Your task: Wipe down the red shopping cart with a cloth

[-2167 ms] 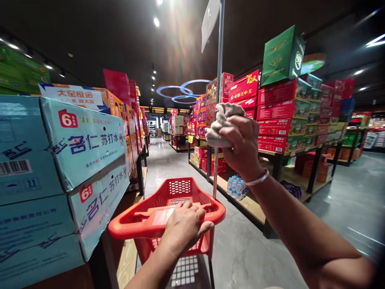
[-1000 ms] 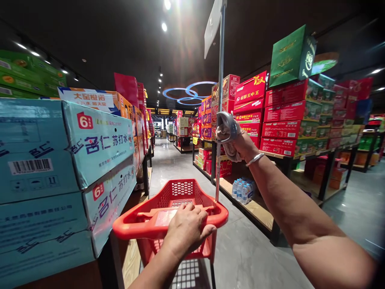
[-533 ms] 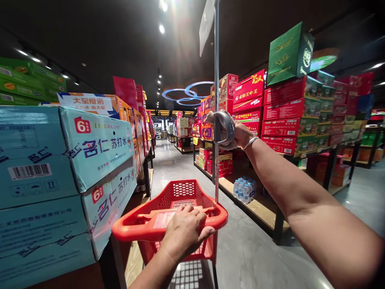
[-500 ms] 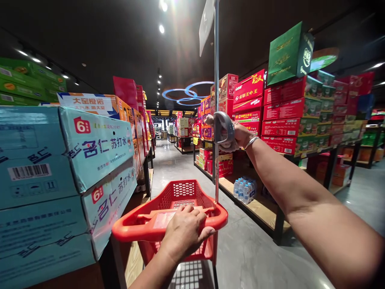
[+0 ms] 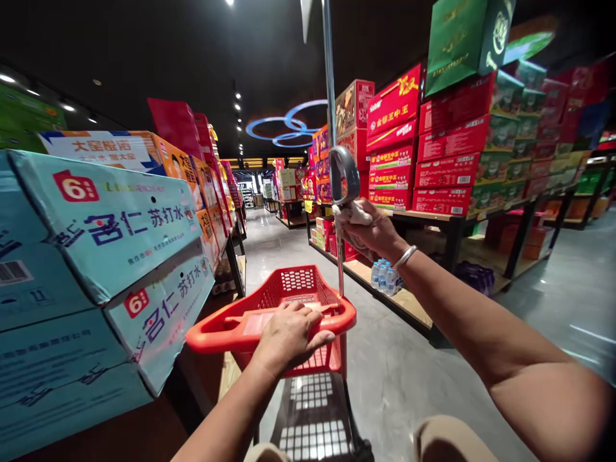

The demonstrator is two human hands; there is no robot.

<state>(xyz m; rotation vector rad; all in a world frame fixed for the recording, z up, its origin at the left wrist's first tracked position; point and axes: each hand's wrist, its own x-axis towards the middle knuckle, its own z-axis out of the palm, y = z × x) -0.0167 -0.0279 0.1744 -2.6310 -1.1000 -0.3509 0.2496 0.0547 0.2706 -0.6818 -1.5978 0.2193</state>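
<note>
My left hand (image 5: 291, 333) rests over the handle of a red shopping cart (image 5: 216, 340), its fingers curled round the bar. A metal pole (image 5: 331, 83) rises at the cart's right side, with a grey ring-shaped fitting (image 5: 344, 174) on it. Just below that fitting, my right hand (image 5: 373, 228) is closed on a crumpled white cloth (image 5: 355, 213) against the pole. A silver bracelet circles the right wrist. The cart's basket shows nothing I can make out inside.
Light blue cartons (image 5: 101, 224) are stacked close on the left, with orange cartons (image 5: 173, 157) behind. On the right, a low shelf (image 5: 409, 308) holds water bottles (image 5: 384, 276) beneath red boxes (image 5: 392, 115). A grey floor aisle (image 5: 269, 240) runs ahead.
My right hand with the cloth has slid down the pole, from the grey fitting to below it. The left cartons look nearer, and the view has tipped downward.
</note>
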